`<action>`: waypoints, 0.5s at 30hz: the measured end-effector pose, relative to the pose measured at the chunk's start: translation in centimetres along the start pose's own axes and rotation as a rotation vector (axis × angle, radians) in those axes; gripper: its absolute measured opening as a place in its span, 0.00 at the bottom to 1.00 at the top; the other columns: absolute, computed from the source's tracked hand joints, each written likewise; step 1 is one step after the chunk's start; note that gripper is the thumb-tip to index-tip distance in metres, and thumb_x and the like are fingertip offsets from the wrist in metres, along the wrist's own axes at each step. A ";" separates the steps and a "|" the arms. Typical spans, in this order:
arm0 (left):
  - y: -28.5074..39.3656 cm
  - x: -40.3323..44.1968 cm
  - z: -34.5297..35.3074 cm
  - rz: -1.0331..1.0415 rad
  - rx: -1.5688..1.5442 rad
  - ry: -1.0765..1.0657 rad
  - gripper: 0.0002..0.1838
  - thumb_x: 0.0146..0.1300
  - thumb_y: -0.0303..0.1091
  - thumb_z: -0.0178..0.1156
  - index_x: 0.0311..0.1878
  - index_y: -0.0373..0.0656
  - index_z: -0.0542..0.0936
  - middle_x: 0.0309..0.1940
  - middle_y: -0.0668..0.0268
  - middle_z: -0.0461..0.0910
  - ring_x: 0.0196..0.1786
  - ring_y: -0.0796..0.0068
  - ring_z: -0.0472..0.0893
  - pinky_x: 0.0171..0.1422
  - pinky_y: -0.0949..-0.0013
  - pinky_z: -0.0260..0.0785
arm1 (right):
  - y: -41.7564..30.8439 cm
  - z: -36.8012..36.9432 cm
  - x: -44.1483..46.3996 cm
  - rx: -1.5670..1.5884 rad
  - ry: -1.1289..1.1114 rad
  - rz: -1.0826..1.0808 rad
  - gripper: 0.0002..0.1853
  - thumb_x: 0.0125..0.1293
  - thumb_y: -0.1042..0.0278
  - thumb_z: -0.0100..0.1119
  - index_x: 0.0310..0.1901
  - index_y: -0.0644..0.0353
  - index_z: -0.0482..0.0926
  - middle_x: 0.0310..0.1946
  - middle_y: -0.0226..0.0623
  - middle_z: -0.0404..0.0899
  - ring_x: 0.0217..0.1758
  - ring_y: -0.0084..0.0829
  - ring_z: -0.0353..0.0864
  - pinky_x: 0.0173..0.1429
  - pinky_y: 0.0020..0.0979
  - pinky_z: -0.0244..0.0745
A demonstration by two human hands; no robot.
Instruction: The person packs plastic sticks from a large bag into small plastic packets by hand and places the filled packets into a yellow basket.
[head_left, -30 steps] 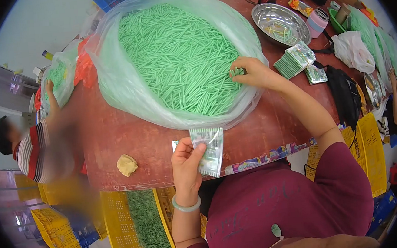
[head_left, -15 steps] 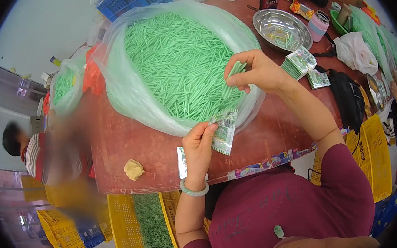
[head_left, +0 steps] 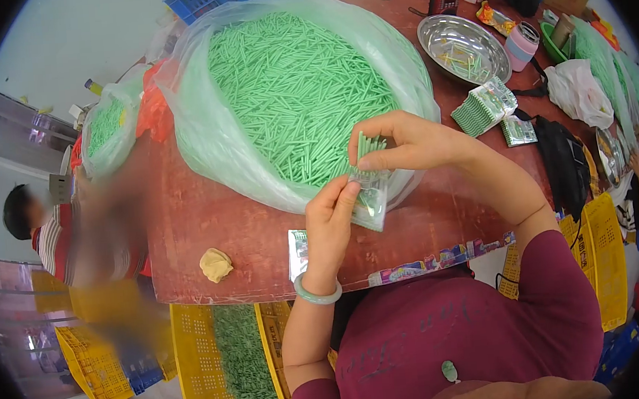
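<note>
Seen from above, at a red-topped bench (head_left: 469, 188): pinching a small clear packet (head_left: 371, 204) by its upper side in the left hand (head_left: 330, 215), with thumb and fingers closed on the film. Gripping a little fan of short green sticks (head_left: 366, 148) in the right hand (head_left: 416, 143), just over the top of the packet. Both hands close together, almost meeting at the packet's upper end, in front of a large clear plastic bag (head_left: 198, 134) brimming with loose green sticks (head_left: 296, 89). Hard to tell, behind the right fingers, whether any stick ends reach inside the packet. Could drop sticks onto the bench or back among the loose ones through too light a pinch on an uneven bundle. Could snag stick ends on the thin film, or crumple it, through poor alignment or pressing too hard. Could also tip the packet through a slack hold at just one side. Near the left wrist, lying on the bench, another packet (head_left: 298, 254); farther left, a crumpled yellowish lump (head_left: 216, 265). Beyond the right forearm, a pile of packets (head_left: 483, 108), with a shiny metal bowl (head_left: 430, 37) behind. Below the bench edge, a yellow crate (head_left: 193, 359) holding green pieces (head_left: 242, 356).
</note>
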State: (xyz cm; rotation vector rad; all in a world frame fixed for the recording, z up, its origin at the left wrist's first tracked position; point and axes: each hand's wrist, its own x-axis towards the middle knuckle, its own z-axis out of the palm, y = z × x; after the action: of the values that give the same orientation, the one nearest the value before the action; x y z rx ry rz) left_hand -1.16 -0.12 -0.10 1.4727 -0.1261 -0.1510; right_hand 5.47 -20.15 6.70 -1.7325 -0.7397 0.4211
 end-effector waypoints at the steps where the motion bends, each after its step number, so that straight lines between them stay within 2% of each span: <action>1: 0.4 0.4 0.1 0.001 -0.002 0.000 0.11 0.71 0.31 0.60 0.48 0.32 0.81 0.37 0.69 0.82 0.39 0.82 0.76 0.45 0.77 0.67 | 0.2 -0.2 -0.1 -0.014 0.003 -0.006 0.08 0.67 0.69 0.62 0.44 0.62 0.79 0.38 0.27 0.80 0.40 0.15 0.75 0.40 0.21 0.73; 3: 1.5 1.4 0.2 -0.145 -0.345 -0.148 0.13 0.71 0.32 0.59 0.53 0.34 0.80 0.42 0.68 0.83 0.41 0.82 0.78 0.48 0.76 0.70 | -0.1 -0.5 -0.1 -0.033 0.006 -0.013 0.08 0.68 0.69 0.61 0.45 0.62 0.79 0.39 0.27 0.79 0.42 0.14 0.74 0.44 0.21 0.72; 5: 1.7 2.3 0.3 -0.185 -0.438 -0.133 0.13 0.72 0.32 0.58 0.53 0.35 0.80 0.43 0.68 0.83 0.43 0.83 0.79 0.48 0.76 0.71 | -0.8 -0.7 -0.1 -0.021 0.082 0.045 0.11 0.68 0.64 0.61 0.47 0.60 0.79 0.41 0.31 0.79 0.45 0.21 0.75 0.47 0.26 0.72; 6: 1.8 2.7 0.3 -0.229 -0.530 -0.116 0.13 0.72 0.33 0.58 0.54 0.36 0.79 0.43 0.67 0.83 0.44 0.83 0.79 0.49 0.75 0.72 | -0.6 -0.9 -0.1 -0.021 0.084 0.044 0.11 0.68 0.64 0.61 0.47 0.60 0.79 0.41 0.31 0.79 0.45 0.21 0.75 0.47 0.26 0.72; 8: 1.5 3.5 0.6 -0.193 -0.541 -0.101 0.13 0.73 0.33 0.57 0.53 0.36 0.80 0.43 0.67 0.83 0.44 0.83 0.80 0.49 0.75 0.72 | -0.1 -1.3 0.2 -0.298 0.091 -0.186 0.17 0.69 0.59 0.61 0.54 0.59 0.78 0.49 0.34 0.76 0.52 0.24 0.73 0.52 0.29 0.70; 9: 1.5 3.8 0.7 -0.158 -0.552 -0.086 0.12 0.73 0.34 0.57 0.52 0.37 0.80 0.43 0.68 0.83 0.45 0.83 0.80 0.49 0.76 0.72 | -0.1 -1.2 0.2 -0.298 0.091 -0.188 0.17 0.69 0.59 0.61 0.54 0.59 0.78 0.49 0.34 0.76 0.52 0.24 0.73 0.52 0.29 0.70; 11: 1.7 4.4 1.3 -0.129 -0.577 -0.041 0.12 0.73 0.34 0.57 0.52 0.37 0.80 0.43 0.68 0.83 0.44 0.83 0.79 0.49 0.76 0.72 | 0.0 -1.0 0.3 -0.256 0.111 -0.143 0.25 0.72 0.53 0.57 0.64 0.60 0.73 0.61 0.40 0.71 0.60 0.31 0.70 0.62 0.33 0.66; 12: 1.8 4.6 1.5 -0.102 -0.604 0.006 0.12 0.73 0.34 0.57 0.51 0.37 0.81 0.42 0.69 0.83 0.44 0.83 0.79 0.49 0.77 0.71 | 0.3 -1.2 0.3 -0.256 0.112 -0.143 0.25 0.72 0.53 0.57 0.64 0.60 0.73 0.61 0.40 0.71 0.60 0.31 0.70 0.62 0.33 0.66; 14: 1.3 5.0 1.5 -0.107 -0.584 0.032 0.12 0.73 0.34 0.57 0.51 0.37 0.81 0.42 0.69 0.83 0.44 0.83 0.79 0.49 0.76 0.71 | 1.1 -1.7 0.3 -0.420 -0.004 -0.230 0.32 0.74 0.49 0.51 0.72 0.61 0.63 0.70 0.46 0.64 0.69 0.37 0.66 0.70 0.36 0.62; 15: 1.0 5.1 1.4 -0.111 -0.563 0.055 0.12 0.73 0.34 0.57 0.50 0.37 0.81 0.42 0.69 0.83 0.44 0.83 0.79 0.49 0.76 0.71 | 0.9 -1.8 0.2 -0.420 -0.001 -0.232 0.32 0.74 0.49 0.51 0.72 0.61 0.63 0.70 0.46 0.64 0.69 0.37 0.66 0.70 0.36 0.62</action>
State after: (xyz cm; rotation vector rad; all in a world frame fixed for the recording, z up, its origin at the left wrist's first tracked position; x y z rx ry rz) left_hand 3.66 -2.28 0.97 0.9206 0.0436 -0.2158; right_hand 6.98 -21.44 6.33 -2.0023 -1.0739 0.1090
